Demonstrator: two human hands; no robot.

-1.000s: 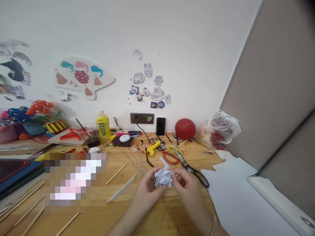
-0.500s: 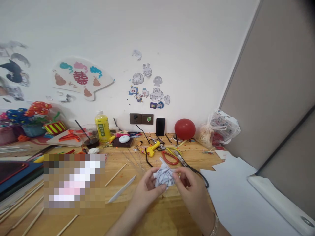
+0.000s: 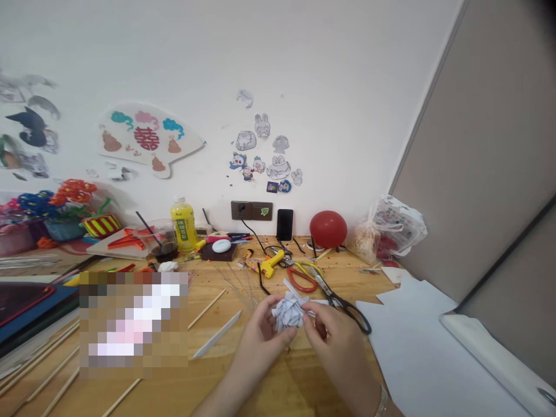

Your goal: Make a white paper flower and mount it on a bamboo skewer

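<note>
A white paper flower (image 3: 288, 310) of many curled, layered petals is held just above the wooden table. My left hand (image 3: 266, 330) grips it from the left, its thumb pressed along the lower front. At its right edge my right hand (image 3: 333, 331) pinches the paper between thumb and fingers. A pale strip end shows behind the right fingers; whether it joins the flower I cannot tell. To the left of my hands lies a loose white paper strip (image 3: 217, 335). Black-handled scissors (image 3: 343, 301) lie just beyond my right hand.
A yellow glue gun (image 3: 273, 263) and red-handled pliers (image 3: 303, 280) lie behind the hands. White paper sheets (image 3: 417, 341) cover the right side. Thin wooden sticks (image 3: 207, 308) lie left. Along the wall stand a yellow drink bottle (image 3: 183, 225), a phone (image 3: 285, 225) and a red balloon (image 3: 328, 229).
The flower has turned in my hands, so its layered petals face me more. My right fingers have shifted slightly along its right edge. The whole view has moved a little.
</note>
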